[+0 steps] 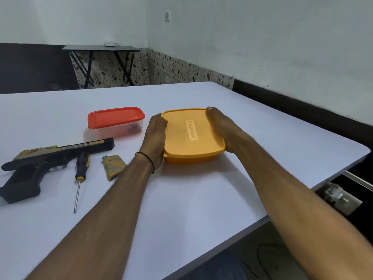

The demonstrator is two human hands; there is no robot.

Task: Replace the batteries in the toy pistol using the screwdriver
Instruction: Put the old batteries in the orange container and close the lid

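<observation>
A black and tan toy pistol (50, 158) lies on its side at the left of the white table (181, 199). Right of its grip lies a black and yellow screwdriver (80, 170), tip toward me. The tan battery cover (113, 166) lies loose beside it. My left hand (155, 138) grips the left side of a closed yellow lunch box (191, 136). My right hand (224, 130) grips its right side, fingers curled over the far corner of the lid.
A clear box with a red lid (116, 122) stands behind the pistol, with small dark items inside. The table's right edge runs close to the yellow box. A folding table (101, 49) stands by the far wall.
</observation>
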